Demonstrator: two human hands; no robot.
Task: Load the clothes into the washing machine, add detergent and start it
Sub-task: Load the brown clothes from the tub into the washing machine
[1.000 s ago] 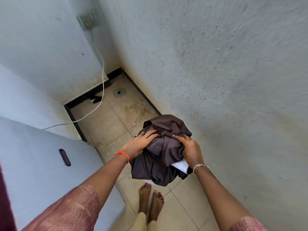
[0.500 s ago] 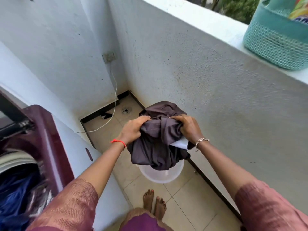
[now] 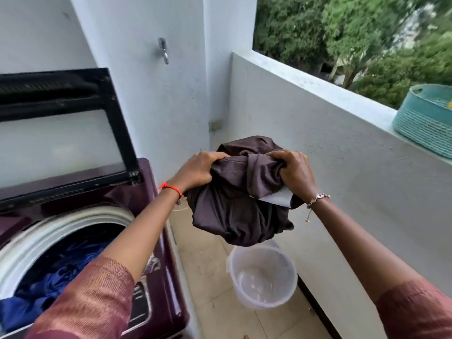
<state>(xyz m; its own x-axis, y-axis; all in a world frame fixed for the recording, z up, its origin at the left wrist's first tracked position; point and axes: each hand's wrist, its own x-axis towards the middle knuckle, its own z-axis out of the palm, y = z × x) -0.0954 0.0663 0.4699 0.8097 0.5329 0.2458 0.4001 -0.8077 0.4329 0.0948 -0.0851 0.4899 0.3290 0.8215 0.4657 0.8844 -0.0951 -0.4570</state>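
Cloth fills the middle of the head view: one dark brown bundle (image 3: 234,199), smooth and faintly shiny, bunched into a rough ball with a white patch showing at its right edge. Your left hand (image 3: 195,171) is clenched into its upper left folds and your right hand (image 3: 294,171) into its upper right, both fists closed tight on the fabric, so the bundle hangs in the air between them. A thin red thread circles your left wrist and a silver chain bracelet your right; both sleeves are a ribbed, rust-pink weave.

At the lower left of the frame stands one washing machine (image 3: 156,241), a glossy maroon top-loader with its dark-framed glass lid (image 3: 61,140) raised. Its round white rim surrounds crumpled blue clothes (image 3: 56,277) already lying in the drum. The bundle is to the right of the drum opening, not over it.

Directly below the bundle, at lower centre, one round clear plastic bucket (image 3: 264,277) sits on beige floor tiles. At the right edge, one teal woven basket (image 3: 423,121) rests on the white ledge (image 3: 318,81) of a rough plastered wall.
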